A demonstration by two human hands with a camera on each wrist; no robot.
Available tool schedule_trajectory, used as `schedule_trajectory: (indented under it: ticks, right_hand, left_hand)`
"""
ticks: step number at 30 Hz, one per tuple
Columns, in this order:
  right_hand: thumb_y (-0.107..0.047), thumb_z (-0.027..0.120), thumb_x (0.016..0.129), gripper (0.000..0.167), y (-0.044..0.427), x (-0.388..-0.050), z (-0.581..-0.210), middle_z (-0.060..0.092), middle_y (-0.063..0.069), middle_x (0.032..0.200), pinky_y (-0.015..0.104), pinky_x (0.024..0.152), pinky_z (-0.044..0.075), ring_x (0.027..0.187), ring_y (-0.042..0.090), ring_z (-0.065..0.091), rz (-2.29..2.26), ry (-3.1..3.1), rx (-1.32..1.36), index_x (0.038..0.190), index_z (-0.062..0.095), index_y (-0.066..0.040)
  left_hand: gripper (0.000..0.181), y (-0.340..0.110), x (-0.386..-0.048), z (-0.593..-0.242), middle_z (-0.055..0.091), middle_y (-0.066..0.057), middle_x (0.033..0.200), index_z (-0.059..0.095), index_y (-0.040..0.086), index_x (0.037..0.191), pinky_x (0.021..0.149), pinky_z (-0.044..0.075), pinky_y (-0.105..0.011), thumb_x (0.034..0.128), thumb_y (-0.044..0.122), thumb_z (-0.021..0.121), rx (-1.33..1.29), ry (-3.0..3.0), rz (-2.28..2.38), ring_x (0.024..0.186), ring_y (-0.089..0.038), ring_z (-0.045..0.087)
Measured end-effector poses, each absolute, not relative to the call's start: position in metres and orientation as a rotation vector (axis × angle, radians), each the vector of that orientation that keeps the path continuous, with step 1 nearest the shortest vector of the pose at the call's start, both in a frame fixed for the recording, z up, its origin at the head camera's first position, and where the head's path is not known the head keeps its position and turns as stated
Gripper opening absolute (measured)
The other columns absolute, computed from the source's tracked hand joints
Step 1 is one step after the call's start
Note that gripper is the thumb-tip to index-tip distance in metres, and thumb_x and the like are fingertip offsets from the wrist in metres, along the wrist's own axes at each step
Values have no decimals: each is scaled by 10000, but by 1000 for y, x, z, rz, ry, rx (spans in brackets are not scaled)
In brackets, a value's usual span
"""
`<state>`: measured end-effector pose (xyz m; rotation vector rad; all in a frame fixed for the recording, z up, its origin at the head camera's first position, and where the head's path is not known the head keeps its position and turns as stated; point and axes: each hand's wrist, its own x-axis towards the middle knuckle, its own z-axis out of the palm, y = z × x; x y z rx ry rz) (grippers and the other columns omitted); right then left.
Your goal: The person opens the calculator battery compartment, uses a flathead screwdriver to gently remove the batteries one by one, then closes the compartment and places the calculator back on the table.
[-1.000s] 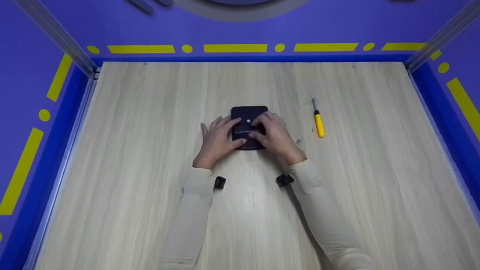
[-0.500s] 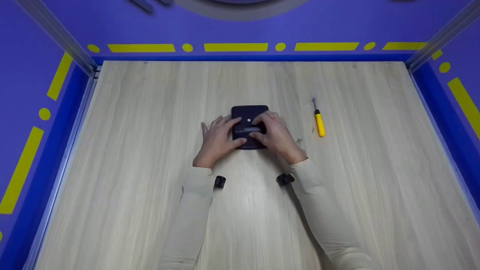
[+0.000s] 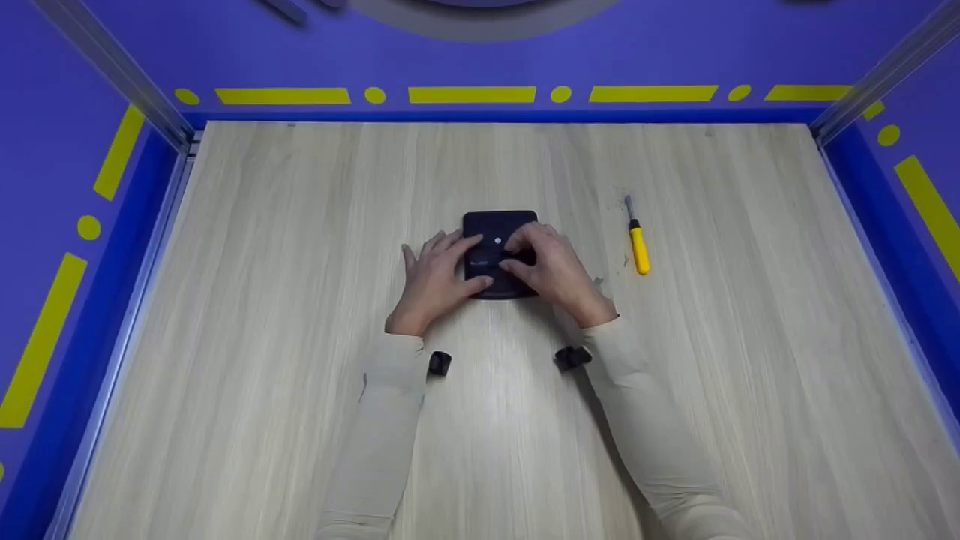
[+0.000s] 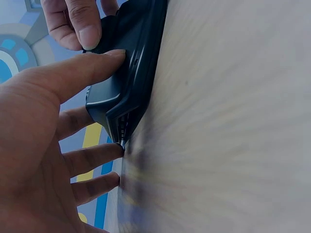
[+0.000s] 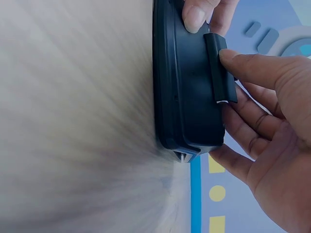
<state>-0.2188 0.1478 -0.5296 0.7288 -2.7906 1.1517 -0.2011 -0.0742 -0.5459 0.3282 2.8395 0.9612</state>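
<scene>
A black rectangular device with a small white round spot lies on the table. My left hand holds its left side. In the left wrist view the left thumb lies on the device, and the other fingers spread along its edge down to the tabletop. My right hand, over the device's right half, pinches a small, narrow black cover between thumb and fingers. The cover stands tilted up from the device's surface in the right wrist view. In the head view the right fingers hide most of it.
A screwdriver with a yellow handle lies on the wooden table, right of the hands. Blue-purple panels with yellow marks border the table at the back and sides. Black wrist-worn pieces sit by the sleeves.
The small cover, lying nearly flush with the device earlier, has tilted up in the right fingers. The right hand has shifted slightly right. Left hand, device and screwdriver stay where they were.
</scene>
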Motion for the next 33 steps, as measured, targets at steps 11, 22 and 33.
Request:
schedule_trajectory:
  ticks: [11,22,33]
  right_hand:
    - [-111,755,1007,83,148,-220,-528,697,89,1056,445,958,518,1043,272,627,1193,-2788,733,1053,747,-42]
    - [-119,737,1020,87,150,-221,-528,694,88,1021,429,915,525,1000,258,633,1194,-2764,743,1030,741,-33]
    - [-115,718,1033,108,161,-224,-525,699,109,1015,421,908,524,977,265,631,1268,-2694,754,1036,732,-8]
  left_hand:
    - [734,-74,-201,-545,414,-108,1669,539,214,1582,1192,4,-788,938,449,801,316,2840,958,1569,-376,283]
    - [738,-74,-201,-545,414,-119,1667,530,212,1588,1190,3,-790,944,456,793,331,2833,970,1569,-385,277]
    - [735,-74,-201,-545,422,-114,1663,535,217,1585,1195,-1,-783,941,466,787,330,2830,980,1568,-375,283]
